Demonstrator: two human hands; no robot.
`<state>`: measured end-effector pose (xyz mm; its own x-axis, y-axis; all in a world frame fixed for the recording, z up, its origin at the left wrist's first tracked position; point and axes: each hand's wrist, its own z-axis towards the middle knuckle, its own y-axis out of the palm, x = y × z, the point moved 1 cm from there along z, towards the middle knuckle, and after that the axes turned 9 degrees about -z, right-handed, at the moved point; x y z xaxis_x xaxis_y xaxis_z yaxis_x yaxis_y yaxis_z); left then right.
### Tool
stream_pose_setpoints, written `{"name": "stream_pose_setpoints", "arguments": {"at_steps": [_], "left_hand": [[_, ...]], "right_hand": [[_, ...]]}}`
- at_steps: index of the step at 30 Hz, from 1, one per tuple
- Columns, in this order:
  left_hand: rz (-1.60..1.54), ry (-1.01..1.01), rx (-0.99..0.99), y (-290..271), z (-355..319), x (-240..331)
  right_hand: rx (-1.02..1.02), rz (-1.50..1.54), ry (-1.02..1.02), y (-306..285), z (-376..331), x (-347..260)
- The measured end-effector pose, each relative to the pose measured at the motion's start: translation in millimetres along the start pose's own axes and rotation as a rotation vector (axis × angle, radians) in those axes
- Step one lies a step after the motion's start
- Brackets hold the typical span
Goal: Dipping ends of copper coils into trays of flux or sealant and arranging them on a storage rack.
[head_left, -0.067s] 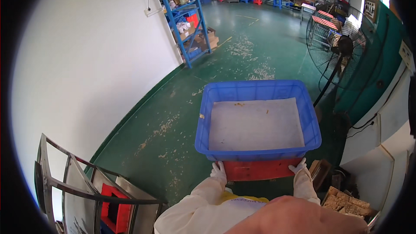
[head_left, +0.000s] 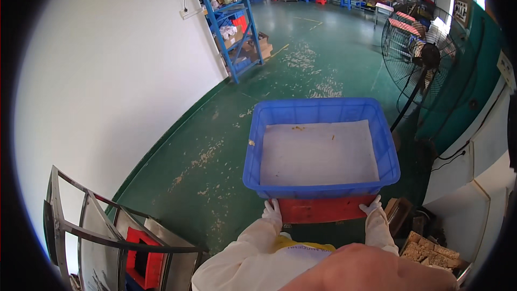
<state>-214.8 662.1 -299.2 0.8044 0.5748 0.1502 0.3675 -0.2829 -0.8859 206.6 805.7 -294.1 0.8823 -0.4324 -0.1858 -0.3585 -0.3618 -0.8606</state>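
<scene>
A blue plastic crate (head_left: 321,189) sits on top of a red crate (head_left: 323,210) in front of me. A pale sheet (head_left: 319,152) lines the blue crate's bottom, with a few small yellowish bits on it. My left hand (head_left: 272,211), in a white glove, grips the red crate's near left corner, just under the blue rim. At the near right corner my right hand (head_left: 371,205), also gloved, holds the same red crate. The undersides of the fingers are hidden.
A pedestal fan (head_left: 429,56) stands ahead on the right, beside a green machine (head_left: 474,91). Blue shelving (head_left: 229,32) lines the left wall. A metal rack (head_left: 86,205) stands near left. Wooden pieces (head_left: 428,250) lie near right. Farther off, people sit at workbenches.
Almost nothing differs. The crates sit very slightly higher in the picture, and both hands keep their places on the red crate.
</scene>
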Motion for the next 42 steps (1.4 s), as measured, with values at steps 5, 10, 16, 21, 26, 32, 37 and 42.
{"name": "stream_pose_setpoints", "arguments": {"at_steps": [5,10,16,21,26,32,37,42], "left_hand": [[0.004,-0.003,0.008,-6.6,8.2,2.0],[-0.002,-0.003,-0.014,-9.2,29.6,10.5],[0.010,-0.018,-0.051,-25.0,58.3,23.4],[0.038,0.057,0.000,-53.6,94.0,27.5],[0.043,0.032,-0.018,-32.9,110.4,32.5],[-0.065,0.028,-0.039,-28.6,115.3,34.1],[-0.084,0.065,-0.008,-21.5,109.2,14.1],[-0.284,-0.029,-0.042,-46.4,82.2,15.0]], "right_hand": [[0.011,0.020,0.041,-2.6,4.7,-14.9],[0.039,0.039,0.025,2.6,19.0,-11.4],[0.052,0.070,0.079,2.0,21.6,-27.9],[0.097,0.134,0.120,0.1,35.8,-51.6],[0.032,0.112,0.168,15.8,49.0,-38.5],[0.010,0.089,0.167,19.8,52.5,-34.2],[-0.003,0.050,0.017,-3.9,63.8,-73.3],[0.078,-0.061,-0.353,-23.4,118.3,-115.6]]}}
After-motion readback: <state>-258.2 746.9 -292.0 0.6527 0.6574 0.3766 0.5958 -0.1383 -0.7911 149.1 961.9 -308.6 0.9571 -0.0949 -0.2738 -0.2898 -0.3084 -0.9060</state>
